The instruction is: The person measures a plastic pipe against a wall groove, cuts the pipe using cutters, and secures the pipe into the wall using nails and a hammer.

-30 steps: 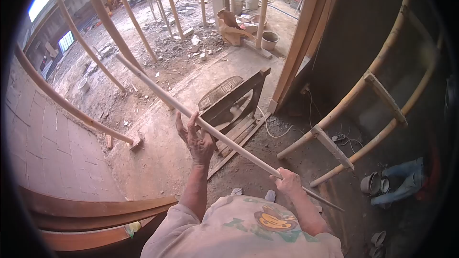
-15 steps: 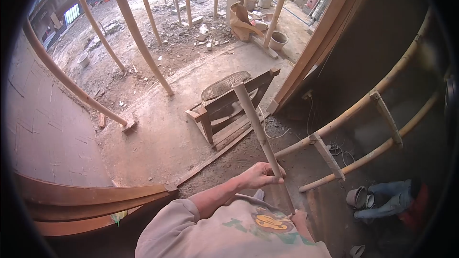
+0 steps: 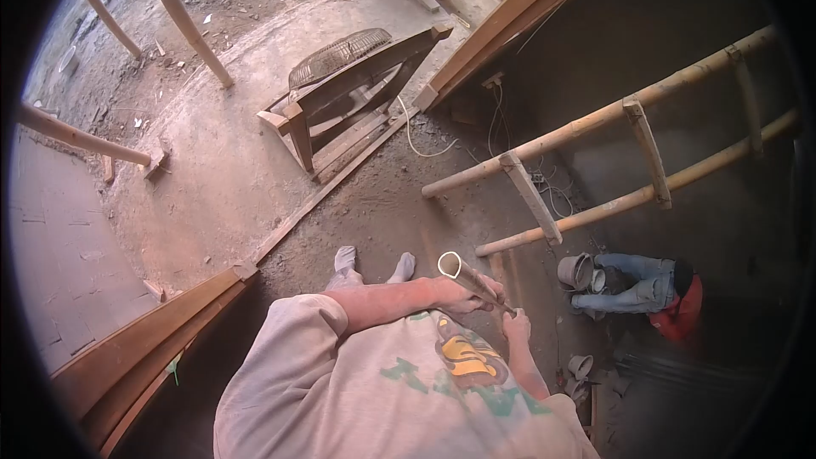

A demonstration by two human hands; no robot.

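Note:
A long hollow pipe [image 3: 470, 277], dusty brown with a pale rim around its open end, is held in front of my chest. That open end points up toward me, so the pipe looks foreshortened. My left hand [image 3: 473, 296] is closed around it below the open end. Lower down, my right hand [image 3: 516, 325] is closed on the same pipe. My hands partly hide the pipe's far end. My feet stand on the dirt floor just beyond my shirt.
A bamboo ladder [image 3: 552, 147] leans at the right. A person in jeans [image 3: 633, 282] bends beside buckets [image 3: 575, 272]. Ahead, a fan [image 3: 340, 55] stands by a wooden frame [image 3: 365, 85] at the doorway. Wooden door jambs [image 3: 510, 25] flank the opening, with poles outside.
My view has tipped downward. The pipe has swung from leaning forward to pointing its open end up toward me. Both hands remain on it.

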